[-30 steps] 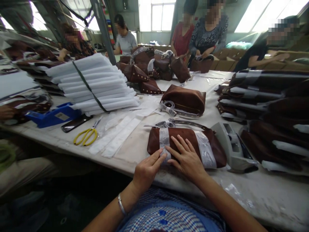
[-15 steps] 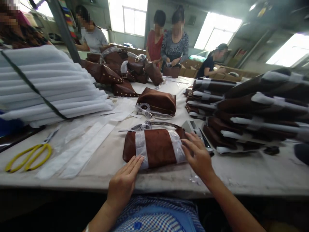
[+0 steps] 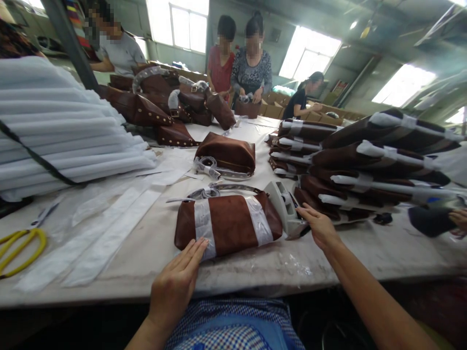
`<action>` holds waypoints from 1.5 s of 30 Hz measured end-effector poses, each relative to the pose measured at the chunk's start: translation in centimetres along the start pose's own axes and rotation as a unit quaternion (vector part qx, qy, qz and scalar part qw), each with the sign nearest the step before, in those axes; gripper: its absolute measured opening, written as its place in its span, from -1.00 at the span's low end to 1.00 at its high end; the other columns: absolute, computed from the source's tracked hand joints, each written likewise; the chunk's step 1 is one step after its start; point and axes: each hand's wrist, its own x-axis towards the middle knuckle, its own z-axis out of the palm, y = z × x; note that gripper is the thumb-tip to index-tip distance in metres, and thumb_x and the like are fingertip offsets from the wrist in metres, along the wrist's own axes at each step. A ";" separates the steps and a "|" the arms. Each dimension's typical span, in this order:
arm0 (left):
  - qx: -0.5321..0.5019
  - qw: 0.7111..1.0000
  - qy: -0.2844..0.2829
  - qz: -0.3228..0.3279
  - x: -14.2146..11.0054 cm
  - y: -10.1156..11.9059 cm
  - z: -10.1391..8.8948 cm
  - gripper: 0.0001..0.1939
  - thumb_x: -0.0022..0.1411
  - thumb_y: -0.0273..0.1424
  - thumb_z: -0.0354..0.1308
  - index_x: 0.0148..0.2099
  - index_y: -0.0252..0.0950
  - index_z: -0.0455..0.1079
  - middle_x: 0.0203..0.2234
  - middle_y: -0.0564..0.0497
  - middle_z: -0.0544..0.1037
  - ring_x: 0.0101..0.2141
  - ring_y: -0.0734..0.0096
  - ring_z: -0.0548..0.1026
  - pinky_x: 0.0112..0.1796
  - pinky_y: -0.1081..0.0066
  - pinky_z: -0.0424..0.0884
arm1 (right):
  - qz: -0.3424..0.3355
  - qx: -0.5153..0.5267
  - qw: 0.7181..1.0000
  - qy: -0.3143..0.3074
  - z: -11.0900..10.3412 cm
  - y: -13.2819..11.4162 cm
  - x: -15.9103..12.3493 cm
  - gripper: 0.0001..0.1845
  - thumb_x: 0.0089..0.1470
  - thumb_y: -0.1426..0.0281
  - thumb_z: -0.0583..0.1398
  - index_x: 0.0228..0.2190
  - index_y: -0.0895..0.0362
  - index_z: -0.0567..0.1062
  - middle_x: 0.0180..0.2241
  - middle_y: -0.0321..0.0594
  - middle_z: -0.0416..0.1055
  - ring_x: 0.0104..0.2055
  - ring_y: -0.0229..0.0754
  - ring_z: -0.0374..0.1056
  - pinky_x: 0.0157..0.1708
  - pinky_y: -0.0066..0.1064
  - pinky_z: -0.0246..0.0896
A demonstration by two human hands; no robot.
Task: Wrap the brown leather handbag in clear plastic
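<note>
A brown leather handbag [image 3: 229,223] lies on its side in front of me, with two clear plastic strips wrapped across its body. My left hand [image 3: 178,277] rests on its lower left, fingers stretched flat over one strip. The bag's strap [image 3: 233,188], covered in clear wrap, is folded behind it. Just right of the bag stands a grey tape dispenser [image 3: 286,209]. At its right side is my right hand [image 3: 321,231], fingers extended and touching or nearly touching it; the thumb is hard to see.
Behind lies another brown handbag [image 3: 228,153]. Wrapped brown bags [image 3: 365,165] are stacked right, white padding sheets [image 3: 62,126] left. Yellow-handled scissors [image 3: 27,243] and white strips [image 3: 105,238] lie on the left. More bags [image 3: 164,102] and several people are beyond; another person's hand [image 3: 458,218] shows far right.
My right hand has left the handbag's right strip and moved right to the tape dispenser. My left hand stays on the bag. The view has turned somewhat to the right.
</note>
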 end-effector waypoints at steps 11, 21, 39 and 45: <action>-0.004 1.000 0.013 0.007 -0.1 -0.2 0.1 -0.47 0.41 -0.48 -0.05 0.38 -0.17 0.10 0.23 0.19 0.34 0.12 0.33 0.45 0.03 0.36 0.47 | 0.122 0.210 0.968 0.063 -2.7 -1.6 -8.6 -0.52 -0.39 0.13 0.53 -0.40 0.14 0.65 -0.25 -0.14 0.60 -0.14 -0.14 0.50 0.03 -0.37 0.42; -0.009 1.000 0.006 0.000 -0.1 -0.4 0.0 -0.49 0.42 -0.45 -0.05 0.37 -0.17 0.11 0.22 0.14 0.36 0.10 0.33 0.48 0.02 0.33 0.47 | 0.109 -0.042 0.993 0.031 -4.3 4.3 -7.2 -0.48 -0.25 0.00 0.42 -0.35 0.16 0.66 -0.45 -0.15 0.56 -0.50 -0.24 0.35 -0.45 -0.40 0.38; -0.220 0.958 -0.080 -0.166 2.1 0.3 -2.8 -0.42 0.29 -0.44 0.03 0.34 -0.07 0.16 0.17 0.11 0.44 0.12 0.31 0.46 0.10 0.25 0.46 | -0.565 -0.241 0.641 -0.460 6.2 -12.4 -8.3 -0.86 0.26 0.41 0.17 -0.19 0.12 0.54 -0.35 -0.22 0.51 -0.35 -0.25 0.37 -0.32 -0.41 0.19; -0.236 0.950 -0.058 -0.195 2.6 0.7 -2.6 -0.45 0.35 -0.43 0.04 0.35 -0.08 0.14 0.10 0.06 0.51 0.07 0.33 0.49 0.01 0.32 0.48 | -0.521 -0.255 0.563 -0.588 15.2 -15.2 -8.4 -0.72 0.26 0.20 0.15 -0.33 0.09 0.57 -0.40 -0.25 0.49 -0.39 -0.27 0.36 -0.40 -0.44 0.09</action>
